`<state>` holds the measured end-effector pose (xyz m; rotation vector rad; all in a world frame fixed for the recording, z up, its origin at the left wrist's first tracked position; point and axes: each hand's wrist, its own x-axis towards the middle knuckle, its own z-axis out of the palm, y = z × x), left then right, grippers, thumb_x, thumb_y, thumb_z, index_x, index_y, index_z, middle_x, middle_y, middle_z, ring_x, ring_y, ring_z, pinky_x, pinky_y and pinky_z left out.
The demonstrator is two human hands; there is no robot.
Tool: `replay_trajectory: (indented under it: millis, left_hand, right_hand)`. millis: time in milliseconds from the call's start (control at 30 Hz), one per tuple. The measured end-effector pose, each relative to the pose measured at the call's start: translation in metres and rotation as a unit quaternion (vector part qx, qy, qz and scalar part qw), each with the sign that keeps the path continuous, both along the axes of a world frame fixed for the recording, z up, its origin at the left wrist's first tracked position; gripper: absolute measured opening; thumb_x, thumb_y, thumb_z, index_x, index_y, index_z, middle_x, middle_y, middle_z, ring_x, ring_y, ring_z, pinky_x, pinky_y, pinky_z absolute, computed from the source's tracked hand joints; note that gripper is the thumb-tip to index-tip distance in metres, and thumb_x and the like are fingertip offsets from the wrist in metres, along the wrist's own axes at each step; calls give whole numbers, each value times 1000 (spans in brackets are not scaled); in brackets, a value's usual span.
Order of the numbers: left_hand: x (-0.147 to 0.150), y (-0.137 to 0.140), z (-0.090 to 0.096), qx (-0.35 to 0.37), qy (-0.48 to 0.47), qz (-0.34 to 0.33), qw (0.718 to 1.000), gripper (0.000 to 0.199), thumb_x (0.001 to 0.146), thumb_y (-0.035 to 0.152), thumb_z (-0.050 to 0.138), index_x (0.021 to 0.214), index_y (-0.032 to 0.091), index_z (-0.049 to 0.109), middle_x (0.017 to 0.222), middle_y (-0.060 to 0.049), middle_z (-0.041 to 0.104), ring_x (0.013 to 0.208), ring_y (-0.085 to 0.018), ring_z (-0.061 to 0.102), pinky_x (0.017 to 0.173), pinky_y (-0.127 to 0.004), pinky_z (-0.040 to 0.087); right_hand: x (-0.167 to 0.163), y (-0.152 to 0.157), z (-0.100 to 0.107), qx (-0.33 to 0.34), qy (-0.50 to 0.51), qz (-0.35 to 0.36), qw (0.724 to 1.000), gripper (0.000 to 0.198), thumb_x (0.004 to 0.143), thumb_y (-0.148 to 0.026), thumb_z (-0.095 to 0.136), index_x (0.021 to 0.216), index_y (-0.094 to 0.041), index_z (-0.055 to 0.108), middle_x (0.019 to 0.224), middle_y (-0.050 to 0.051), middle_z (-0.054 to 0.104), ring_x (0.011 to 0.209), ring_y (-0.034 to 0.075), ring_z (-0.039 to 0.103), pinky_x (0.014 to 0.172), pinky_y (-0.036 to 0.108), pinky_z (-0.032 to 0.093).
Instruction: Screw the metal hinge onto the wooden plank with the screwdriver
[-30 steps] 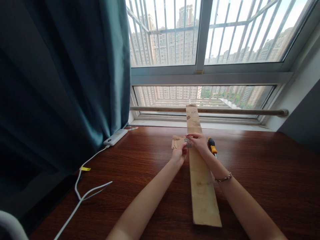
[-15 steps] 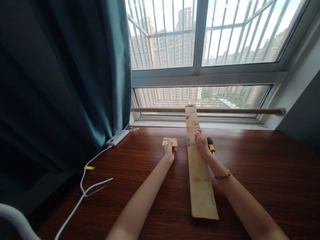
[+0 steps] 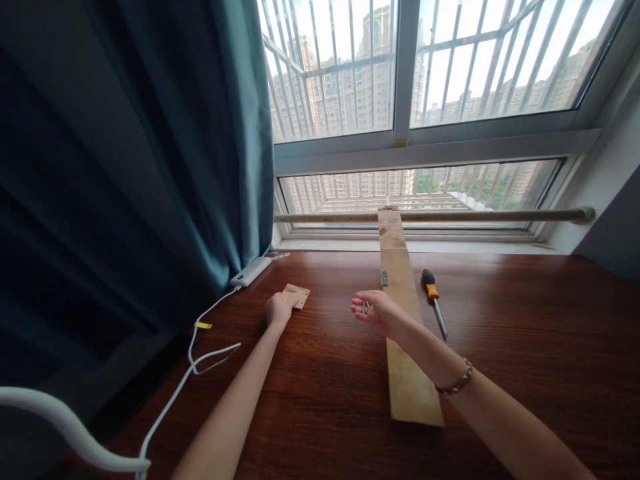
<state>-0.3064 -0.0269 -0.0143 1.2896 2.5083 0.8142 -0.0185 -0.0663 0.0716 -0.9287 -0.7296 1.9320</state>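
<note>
My left hand [image 3: 280, 309] grips the near left edge of a small thin wooden piece [image 3: 300, 293], which lies at or just above the table; its fingertips are partly hidden. In my right hand [image 3: 383, 312], turned palm inward with curled fingers, are small shiny metal screws [image 3: 365, 307]; how many I cannot tell. That hand and forearm cross over a long wooden plank [image 3: 413, 393]. On the plank's left edge sits a small metal hinge [image 3: 384, 277]. To the plank's right lies a screwdriver [image 3: 431, 288] with a black and yellow handle, touched by neither hand.
The reddish-brown table [image 3: 320, 400] reaches to the window. The plank's far end extends to a horizontal rail [image 3: 330, 218]. At left are a white power strip [image 3: 251, 272], its white cable [image 3: 173, 400] and a dark blue curtain [image 3: 235, 133].
My left hand has moved left with the small wooden piece, which is now turned. My right hand has come off the plank's hinge area, leftward and nearer, showing the screws. The view has shifted slightly.
</note>
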Motion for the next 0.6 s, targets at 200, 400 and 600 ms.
replay_trajectory:
  millis: [200, 400, 600]
  left_hand:
    - [-10, -5, 4, -86, 103, 5, 991, 54, 72, 55, 60, 105, 12, 62, 118, -22, 54, 106, -35, 54, 83, -39, 41]
    - [51, -16, 24, 133, 77, -74, 985, 28, 79, 39, 58, 87, 13, 64, 97, -14, 62, 91, -23, 58, 82, -33, 43]
    - [157, -40, 43, 89, -319, -305, 893, 33, 70, 47, 65, 65, 14, 62, 57, -2, 61, 48, -12, 51, 49, -24, 40]
  right_hand:
    - [-10, -7, -9, -71, 37, -37, 996, 9, 91, -18, 47, 81, -18, 47, 79, 5, 55, 68, 14, 63, 64, 25, 52]
    - [-11, -2, -18, -89, 92, -53, 990, 28, 94, -40, 43, 80, -17, 49, 80, 6, 57, 69, 14, 62, 63, 24, 51]
    - [-17, -4, -25, -41, 152, -79, 984, 37, 97, -40, 36, 75, -16, 53, 66, 2, 55, 55, 11, 54, 51, 21, 44]
